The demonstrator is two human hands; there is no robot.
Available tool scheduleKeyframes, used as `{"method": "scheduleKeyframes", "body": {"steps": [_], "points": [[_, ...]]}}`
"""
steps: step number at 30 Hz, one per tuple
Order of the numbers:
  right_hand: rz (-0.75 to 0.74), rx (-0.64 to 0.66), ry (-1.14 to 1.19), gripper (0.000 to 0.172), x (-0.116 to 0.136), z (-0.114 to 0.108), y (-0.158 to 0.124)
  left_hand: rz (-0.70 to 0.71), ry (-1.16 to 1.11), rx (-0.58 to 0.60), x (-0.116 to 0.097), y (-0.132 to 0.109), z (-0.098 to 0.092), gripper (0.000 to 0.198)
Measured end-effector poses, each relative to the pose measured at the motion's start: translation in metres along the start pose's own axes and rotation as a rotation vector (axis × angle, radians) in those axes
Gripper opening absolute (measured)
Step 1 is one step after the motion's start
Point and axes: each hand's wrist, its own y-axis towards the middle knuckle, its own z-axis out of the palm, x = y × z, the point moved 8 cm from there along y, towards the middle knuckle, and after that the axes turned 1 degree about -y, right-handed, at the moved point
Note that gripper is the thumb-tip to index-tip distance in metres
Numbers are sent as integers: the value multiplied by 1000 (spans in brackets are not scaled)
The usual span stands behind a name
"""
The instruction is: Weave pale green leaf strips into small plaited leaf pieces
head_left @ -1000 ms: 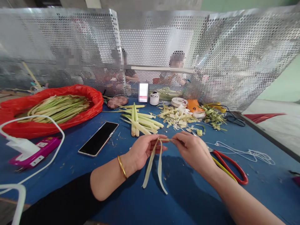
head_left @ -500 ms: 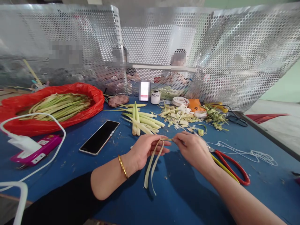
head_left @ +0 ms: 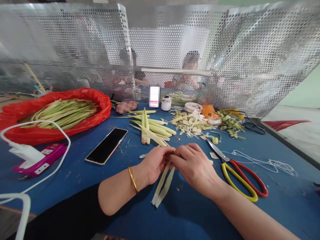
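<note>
My left hand (head_left: 155, 164) and my right hand (head_left: 193, 163) meet over the blue table, fingers closed together on pale plant-leaf strips (head_left: 163, 188). Two flat ends of the strips hang down below my fingers; the pinched part is hidden between the hands. Just beyond lie green-white leaf stalks (head_left: 152, 128), some crossing each other. Right of my right hand rests a pair of scissors (head_left: 240, 173) with one red and one yellow handle, its blades slightly apart.
A red plastic bag (head_left: 82, 128) of long stalks stands left, near a purple power strip (head_left: 42, 161) with a white cable. A phone (head_left: 107, 146) lies beside my left hand. Leaf scraps (head_left: 192, 123), tape (head_left: 193, 107) and white string (head_left: 270, 163) lie right. A perforated metal screen (head_left: 170, 46) closes the back.
My right hand has moved left and closed in against my left hand. The hanging strip ends have shifted and now show broader faces. The scissors are less covered by my right hand.
</note>
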Motion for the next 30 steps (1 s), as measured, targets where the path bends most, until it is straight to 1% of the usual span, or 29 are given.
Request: {"method": "scheduleKeyframes", "body": {"steps": [3,5,6,8,10,12,13,15,18,21,23,24,25,27,28,30], "points": [[-21,29,-32,26,3,6,-1,-29,12,9,3,1,2,28],[35,9,72,25,-3,4,0,-33,17,17,4,1,2,27],[104,-19,173,23,-9,3,0,-38,26,18,4,1,1,26],[326,-110,429,18,-30,0,-4,-53,72,31,5,0,1,23],[596,-193,670,16,-54,6,-13,-62,138,60,6,-1,2,21],[823,-228,822,21,-69,16,-23,-61,185,83,6,-2,3,24],[901,-228,868,24,-74,20,-27,-63,196,85,7,-2,2,26],[983,-209,926,27,-77,27,-31,-72,206,79,7,-3,2,28],[1000,-167,951,27,-77,32,-31,-48,235,94,7,-3,3,27],[995,-128,928,26,-78,37,-32,-36,299,118,8,-4,3,25],[984,-134,867,23,-81,35,-33,-34,306,97,8,-3,1,22],[960,-164,796,21,-83,29,-33,-25,289,76,7,-3,-1,20],[914,-203,694,20,-82,20,-31,-5,263,54,5,-2,-3,19],[764,-264,463,18,-73,-1,-25,60,193,18,-2,0,-6,17],[679,-263,367,19,-65,-9,-21,95,156,3,-6,1,-7,16],[551,-194,278,28,-48,-13,-14,160,85,-22,-13,2,-9,14]]}}
